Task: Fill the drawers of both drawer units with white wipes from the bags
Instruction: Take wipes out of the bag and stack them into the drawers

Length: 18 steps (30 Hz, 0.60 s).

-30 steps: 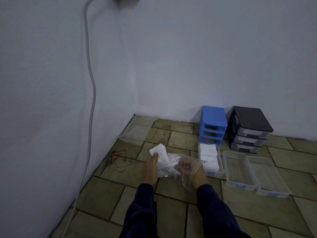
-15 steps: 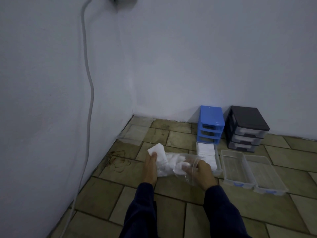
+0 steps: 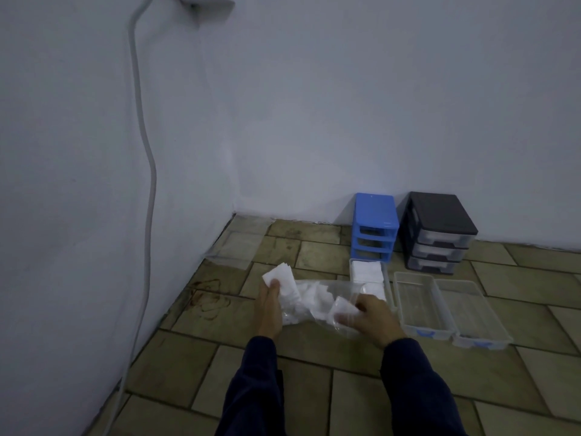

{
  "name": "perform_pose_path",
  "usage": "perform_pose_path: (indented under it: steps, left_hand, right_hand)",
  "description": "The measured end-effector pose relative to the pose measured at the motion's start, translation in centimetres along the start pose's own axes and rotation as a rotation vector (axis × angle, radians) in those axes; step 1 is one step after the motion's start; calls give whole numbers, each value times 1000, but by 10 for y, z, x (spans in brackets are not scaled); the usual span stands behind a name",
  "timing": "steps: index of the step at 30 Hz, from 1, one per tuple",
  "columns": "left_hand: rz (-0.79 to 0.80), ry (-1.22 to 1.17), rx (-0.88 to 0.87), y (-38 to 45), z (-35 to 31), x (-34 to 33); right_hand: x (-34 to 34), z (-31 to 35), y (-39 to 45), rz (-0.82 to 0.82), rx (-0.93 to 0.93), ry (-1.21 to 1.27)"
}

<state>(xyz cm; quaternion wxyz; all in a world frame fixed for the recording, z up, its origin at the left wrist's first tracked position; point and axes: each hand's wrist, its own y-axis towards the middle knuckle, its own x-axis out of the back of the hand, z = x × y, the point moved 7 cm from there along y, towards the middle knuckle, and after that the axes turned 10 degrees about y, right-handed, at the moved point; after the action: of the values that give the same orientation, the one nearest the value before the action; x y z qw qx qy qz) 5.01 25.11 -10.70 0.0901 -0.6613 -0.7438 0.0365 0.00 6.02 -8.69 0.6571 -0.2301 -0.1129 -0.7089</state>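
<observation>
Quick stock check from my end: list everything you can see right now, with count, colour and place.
blue drawer unit: one, blue, against back wall, slots open
black drawer unit: one, black, right of blue one, three clear drawers in
filled drawer: one, clear, holds white wipes, on floor before blue unit
empty drawers: two, clear with blue handles, on floor at right
bag: one, clear, wipes inside, held in both hands
wipe stack: white, in left hand
flat bag: clear, floor corner
cable: grey, left wall
left hand: grips stack
right hand: grips bag
</observation>
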Motion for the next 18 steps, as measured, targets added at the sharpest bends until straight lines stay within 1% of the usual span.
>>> perform_pose_path:
  steps: [3, 5, 7, 9, 10, 11, 13, 16, 18]
  left_hand:
    - [5, -9, 19, -1, 0, -1]
    - [5, -9, 21, -2, 0, 0]
    - [6, 1, 18, -3, 0, 0]
    - [12, 11, 26, -3, 0, 0]
    - [14, 13, 27, -3, 0, 0]
    - [10, 14, 30, -4, -1, 1]
    - [4, 16, 23, -4, -2, 0]
    - [0, -9, 24, -5, -5, 0]
    - [-6, -2, 34, -5, -4, 1]
  right_hand:
    - [-22, 9, -1, 53, -11, -4]
    - [-23, 12, 2, -23, -3, -20]
    - [-15, 10, 4, -154, -27, -81]
    - [-8, 7, 4, -219, -37, -124]
    - [-5, 4, 6, -243, -43, -83]
    - [-2, 3, 5, -258, -42, 19]
    - [6, 3, 3, -237, -16, 211]
    - [17, 2, 0, -139, 29, 354]
    - [28, -1, -1, -137, 35, 389]
